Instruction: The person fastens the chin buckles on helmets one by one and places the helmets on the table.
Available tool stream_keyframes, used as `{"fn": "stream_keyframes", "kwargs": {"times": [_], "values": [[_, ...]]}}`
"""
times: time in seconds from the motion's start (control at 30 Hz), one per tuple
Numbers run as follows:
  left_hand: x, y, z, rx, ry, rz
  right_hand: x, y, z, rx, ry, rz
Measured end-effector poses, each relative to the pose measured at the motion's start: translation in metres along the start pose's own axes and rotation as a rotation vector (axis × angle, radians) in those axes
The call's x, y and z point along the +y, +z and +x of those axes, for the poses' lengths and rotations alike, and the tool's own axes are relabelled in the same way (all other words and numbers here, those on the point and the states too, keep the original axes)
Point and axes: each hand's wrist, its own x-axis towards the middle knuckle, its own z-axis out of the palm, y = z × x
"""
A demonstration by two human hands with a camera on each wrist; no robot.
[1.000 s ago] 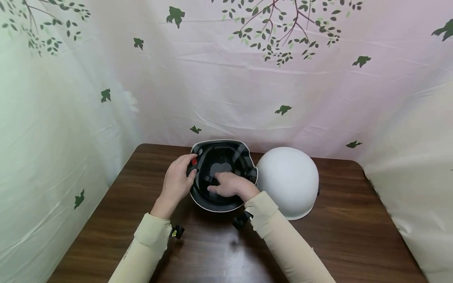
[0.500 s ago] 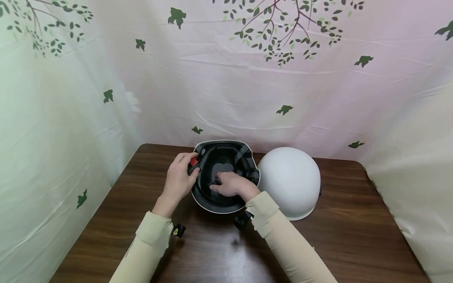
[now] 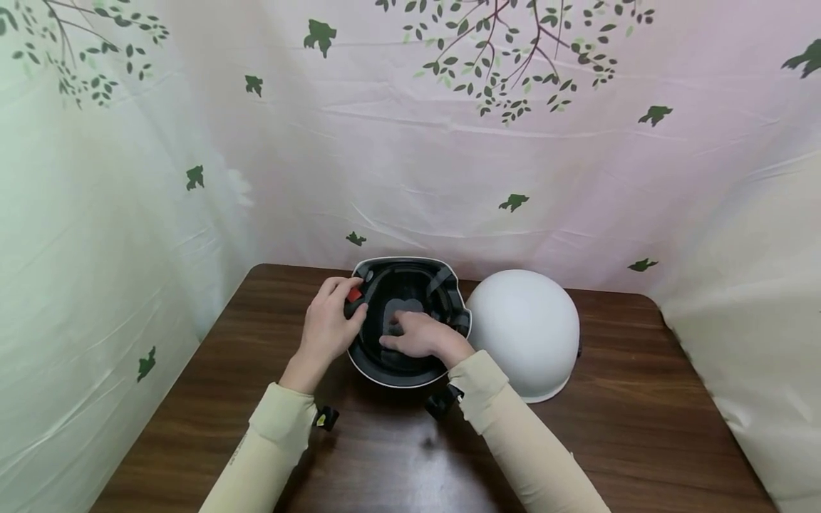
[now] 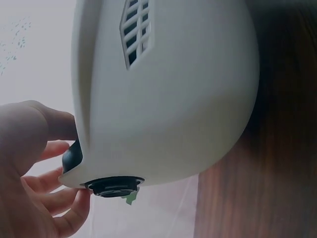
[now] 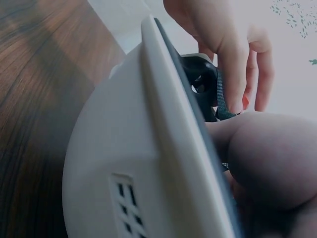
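Note:
An upturned white helmet with a black lining lies on the table, its inside facing up. At its left rim, my left hand holds a black buckle with a red part between thumb and fingers. In the left wrist view those fingers curl at the helmet's edge beside a round black fitting. My right hand reaches into the helmet from the right, and a bit of dark strap shows by its fingers in the right wrist view. The helmet's rim hides most of that grip.
Touching or nearly touching the helmet on the right is a second white helmet, dome up. Both stand toward the back of a brown wooden table. Behind hangs a pale curtain printed with leaves and birds.
The left fingers have shifted slightly right around the red-and-black buckle. A dark strap piece seen between the right fingers a second ago is now hardly visible. The helmet stays in place.

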Motion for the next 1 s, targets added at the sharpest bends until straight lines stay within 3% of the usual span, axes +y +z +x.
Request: {"fn": "stream_keyframes", "kwargs": {"times": [0.27, 0.47, 0.6, 0.77, 1.0], "values": [[-0.001, 0.002, 0.001, -0.014, 0.006, -0.004, 0.0, 0.0, 0.0, 0.025, 0.037, -0.116], [-0.004, 0.002, -0.004, -0.012, -0.002, -0.005, -0.009, 0.0, -0.002, 0.046, 0.121, -0.218], [-0.005, 0.002, -0.006, -0.022, -0.019, -0.012, -0.01, -0.001, -0.003, 0.063, 0.135, -0.214], [-0.007, 0.003, -0.006, 0.023, -0.006, -0.006, -0.009, -0.006, -0.007, 0.129, 0.069, -0.14], [-0.005, 0.004, -0.001, 0.129, 0.067, -0.06, -0.003, -0.009, -0.015, 0.263, -0.11, -0.104]]}}
